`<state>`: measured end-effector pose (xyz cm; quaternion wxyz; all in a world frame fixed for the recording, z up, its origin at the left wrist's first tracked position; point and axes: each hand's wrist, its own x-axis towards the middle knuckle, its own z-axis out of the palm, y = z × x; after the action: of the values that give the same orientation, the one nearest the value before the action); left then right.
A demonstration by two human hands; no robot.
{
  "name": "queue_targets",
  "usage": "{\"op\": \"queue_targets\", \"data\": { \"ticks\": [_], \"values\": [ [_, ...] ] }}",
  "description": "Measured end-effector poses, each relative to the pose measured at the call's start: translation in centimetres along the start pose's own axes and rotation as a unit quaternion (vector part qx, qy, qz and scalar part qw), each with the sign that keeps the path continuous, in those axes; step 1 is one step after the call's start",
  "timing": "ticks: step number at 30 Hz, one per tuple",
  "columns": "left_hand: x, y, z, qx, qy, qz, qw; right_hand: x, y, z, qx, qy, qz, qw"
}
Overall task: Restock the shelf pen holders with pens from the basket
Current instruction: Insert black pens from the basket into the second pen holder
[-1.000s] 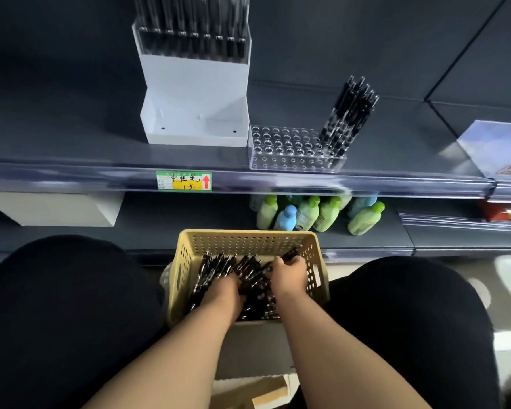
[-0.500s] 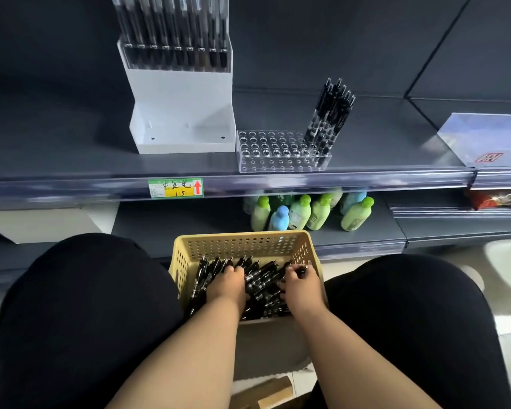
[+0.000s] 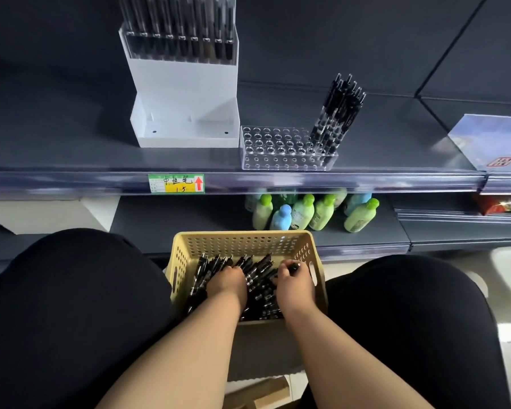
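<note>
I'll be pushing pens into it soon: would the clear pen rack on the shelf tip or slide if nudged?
Probably slides before tipping: the clear rack sits low and wide on the smooth shelf. Its pens all stand leaning at the right end, so that end is likely heavier. It looks rigid.

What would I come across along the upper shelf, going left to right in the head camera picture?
White pen holder with pens in its top → clear holder of mostly empty holes → black pens standing in its right end → glossy card at the far right.
</note>
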<state>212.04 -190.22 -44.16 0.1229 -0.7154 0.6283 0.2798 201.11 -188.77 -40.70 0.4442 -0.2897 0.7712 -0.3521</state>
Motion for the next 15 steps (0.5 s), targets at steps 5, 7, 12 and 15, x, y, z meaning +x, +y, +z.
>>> {"op": "queue_targets", "data": {
  "ticks": [5, 7, 12, 15],
  "values": [
    [-1.4, 0.2, -1.0, -0.045, 0.019, 0.026, 0.998, 0.0, -0.8, -0.1, 0.045, 0.036, 0.005, 0.998],
    [-2.6, 0.6, -1.7, -0.091, 0.037, 0.007, 0.995, -0.5, -1.1, 0.0, 0.06, 0.035, 0.009, 0.998],
    [-5.4, 1.5, -3.4, -0.19, 0.066, 0.048, 0.978, -2.4, -2.7, -0.3, 0.051, 0.012, -0.064, 0.997],
    [-6.8, 1.9, -4.5, -0.204, 0.093, 0.09, 0.97, -3.4, -3.4, -0.6, 0.026, -0.019, -0.106, 0.994]
  ]
}}
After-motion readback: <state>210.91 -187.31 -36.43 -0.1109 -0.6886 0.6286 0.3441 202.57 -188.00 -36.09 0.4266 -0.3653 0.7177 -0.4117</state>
